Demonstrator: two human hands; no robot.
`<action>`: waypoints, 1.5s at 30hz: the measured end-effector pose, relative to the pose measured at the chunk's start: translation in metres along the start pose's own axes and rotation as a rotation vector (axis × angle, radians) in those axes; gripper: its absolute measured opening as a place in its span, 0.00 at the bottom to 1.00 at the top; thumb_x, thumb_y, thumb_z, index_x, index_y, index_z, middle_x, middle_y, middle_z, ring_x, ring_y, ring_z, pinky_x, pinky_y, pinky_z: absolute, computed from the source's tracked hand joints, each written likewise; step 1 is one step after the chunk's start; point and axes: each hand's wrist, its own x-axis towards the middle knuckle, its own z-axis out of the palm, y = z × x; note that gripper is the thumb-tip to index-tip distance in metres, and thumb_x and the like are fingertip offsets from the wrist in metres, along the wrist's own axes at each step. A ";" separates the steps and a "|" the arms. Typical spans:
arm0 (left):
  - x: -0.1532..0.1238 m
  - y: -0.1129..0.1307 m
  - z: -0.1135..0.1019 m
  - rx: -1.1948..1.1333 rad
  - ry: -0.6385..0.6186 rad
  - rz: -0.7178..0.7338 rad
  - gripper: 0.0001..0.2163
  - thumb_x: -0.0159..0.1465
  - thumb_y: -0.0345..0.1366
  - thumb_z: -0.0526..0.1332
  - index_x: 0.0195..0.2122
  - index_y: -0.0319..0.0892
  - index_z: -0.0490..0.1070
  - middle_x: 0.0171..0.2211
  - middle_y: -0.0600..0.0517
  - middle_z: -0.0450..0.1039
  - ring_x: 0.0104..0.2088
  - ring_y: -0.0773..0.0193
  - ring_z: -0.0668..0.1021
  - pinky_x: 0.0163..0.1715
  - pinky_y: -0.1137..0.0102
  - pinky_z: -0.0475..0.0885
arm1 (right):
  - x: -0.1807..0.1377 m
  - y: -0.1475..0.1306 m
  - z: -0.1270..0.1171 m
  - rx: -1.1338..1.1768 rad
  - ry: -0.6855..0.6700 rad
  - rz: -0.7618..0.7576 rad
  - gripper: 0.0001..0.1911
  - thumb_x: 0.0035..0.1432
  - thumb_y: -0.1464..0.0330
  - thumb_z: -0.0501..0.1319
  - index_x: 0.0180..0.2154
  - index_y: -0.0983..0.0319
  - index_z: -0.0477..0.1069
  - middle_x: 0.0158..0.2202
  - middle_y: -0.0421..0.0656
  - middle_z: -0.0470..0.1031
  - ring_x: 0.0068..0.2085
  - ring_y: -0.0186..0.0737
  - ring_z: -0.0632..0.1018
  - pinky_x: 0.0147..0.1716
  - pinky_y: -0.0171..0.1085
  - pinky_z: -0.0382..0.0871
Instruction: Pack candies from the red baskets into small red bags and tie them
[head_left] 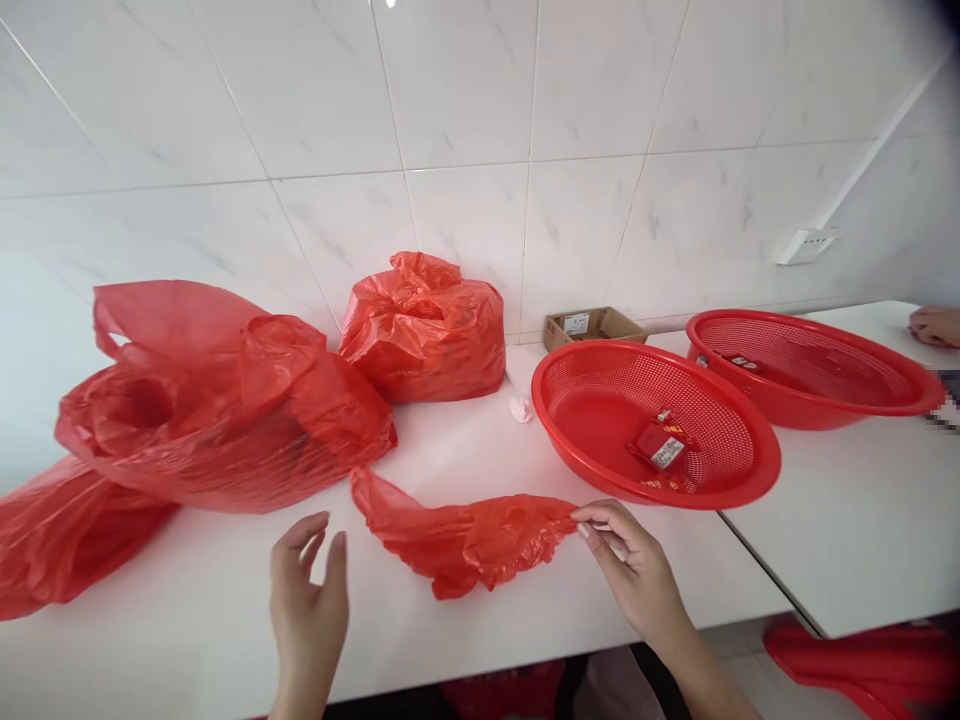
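Observation:
A limp red plastic bag (480, 540) lies crumpled over the white table in front of me. My right hand (626, 565) pinches its right end between thumb and fingers. To the left of the bag, my left hand (309, 590) is raised with thumb and fingers apart, holding nothing. Beyond my right hand stands a red perforated basket (570, 430), with a few small red packets (664, 450) on its bottom; one bears a white label.
Full red bags (225, 420) (427, 340) stand at left and back, another bag (75, 540) at far left. A cardboard box (555, 333), crumpled tissue (520, 408) and second red basket (825, 405) are near the tiled wall. Another person's hand (936, 325) shows at far right.

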 end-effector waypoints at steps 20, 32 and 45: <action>-0.021 0.017 0.046 0.405 -0.677 0.930 0.14 0.59 0.16 0.49 0.27 0.42 0.65 0.24 0.54 0.64 0.29 0.63 0.65 0.43 0.63 0.67 | 0.055 -0.052 0.069 -0.482 -0.759 -0.349 0.12 0.60 0.74 0.51 0.39 0.61 0.72 0.34 0.45 0.78 0.35 0.40 0.76 0.35 0.37 0.67; -0.005 0.025 0.024 0.318 -0.679 0.897 0.14 0.56 0.15 0.48 0.25 0.42 0.59 0.25 0.54 0.63 0.28 0.65 0.62 0.38 0.66 0.65 | 0.046 -0.050 0.058 -0.919 -0.855 -0.068 0.23 0.53 0.67 0.61 0.52 0.60 0.72 0.34 0.50 0.80 0.37 0.53 0.80 0.32 0.40 0.65; -0.026 0.040 -0.009 0.409 -0.832 0.721 0.26 0.56 0.16 0.49 0.52 0.46 0.68 0.34 0.52 0.71 0.35 0.62 0.76 0.58 0.43 0.58 | 0.052 -0.081 0.022 -0.569 -0.164 -0.311 0.12 0.65 0.63 0.53 0.44 0.60 0.71 0.38 0.47 0.76 0.37 0.42 0.77 0.36 0.39 0.70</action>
